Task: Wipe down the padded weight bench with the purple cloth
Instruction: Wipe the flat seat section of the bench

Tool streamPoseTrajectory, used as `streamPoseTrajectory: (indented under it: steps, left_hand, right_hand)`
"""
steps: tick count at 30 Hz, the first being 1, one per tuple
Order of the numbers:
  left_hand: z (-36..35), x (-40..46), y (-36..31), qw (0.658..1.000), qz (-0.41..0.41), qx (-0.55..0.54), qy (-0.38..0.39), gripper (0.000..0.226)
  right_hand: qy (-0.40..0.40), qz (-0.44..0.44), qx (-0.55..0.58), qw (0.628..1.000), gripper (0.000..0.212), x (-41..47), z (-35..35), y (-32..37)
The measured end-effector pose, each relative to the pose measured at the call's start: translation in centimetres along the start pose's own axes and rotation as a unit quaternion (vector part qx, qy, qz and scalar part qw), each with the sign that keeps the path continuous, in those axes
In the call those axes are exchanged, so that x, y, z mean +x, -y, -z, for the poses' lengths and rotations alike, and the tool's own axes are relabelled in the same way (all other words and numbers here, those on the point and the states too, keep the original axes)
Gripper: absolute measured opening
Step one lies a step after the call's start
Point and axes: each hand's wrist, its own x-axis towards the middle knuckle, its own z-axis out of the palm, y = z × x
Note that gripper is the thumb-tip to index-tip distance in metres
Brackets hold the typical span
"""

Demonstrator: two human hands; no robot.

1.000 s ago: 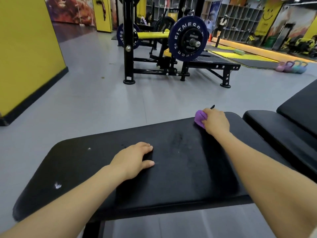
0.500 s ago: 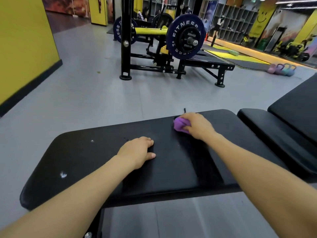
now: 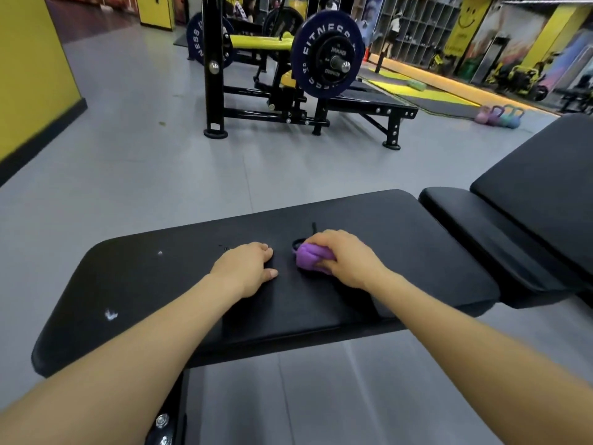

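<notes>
The black padded weight bench (image 3: 154, 284) lies across the view in front of me, with small white marks near its left end. My right hand (image 3: 345, 260) grips the bunched purple cloth (image 3: 309, 257) and presses it onto the middle of the pad. A black loop and cord show just beyond the cloth. My left hand (image 3: 245, 268) rests flat on the pad, fingers straight, a short gap to the left of the cloth.
A second black pad (image 3: 475, 232) and an inclined backrest (image 3: 545, 187) adjoin at the right. Ahead on the grey floor stands a black barbell rack with blue weight plates (image 3: 327, 54). Coloured kettlebells (image 3: 500, 115) sit far right. A yellow wall (image 3: 32, 69) runs along the left.
My right hand has dragged the purple cloth from the far right part of the pad toward me and leftward, close to my left hand. The left hand stayed put.
</notes>
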Motion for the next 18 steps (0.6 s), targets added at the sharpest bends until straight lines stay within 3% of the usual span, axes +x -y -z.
streamPoseTrajectory:
  steps: [5, 8, 14, 18]
  left_hand:
    - [-0.3, 0.1, 0.2, 1.000, -0.005, -0.005, -0.011, 0.054]
    - [-0.6, 0.3, 0.5, 1.000, -0.009, -0.004, -0.020, 0.054]
    - [-1.1, 0.0, 0.6, 1.000, -0.007, -0.012, -0.020, 0.055]
    - [-1.0, -0.4, 0.2, 1.000, -0.008, -0.020, -0.023, 0.053]
  right_hand:
    - [-0.110, -0.215, -0.090, 0.966, 0.025, 0.8, 3.1, -5.9]
    - [-0.111, -0.172, -0.125, 0.971, 0.026, 0.8, 0.6, -2.6]
    - [-0.027, -0.022, -0.047, 0.998, 0.031, -3.6, -2.3, 3.9]
    - [0.007, -0.053, -0.049, 0.997, 0.036, -5.8, 0.9, 1.0]
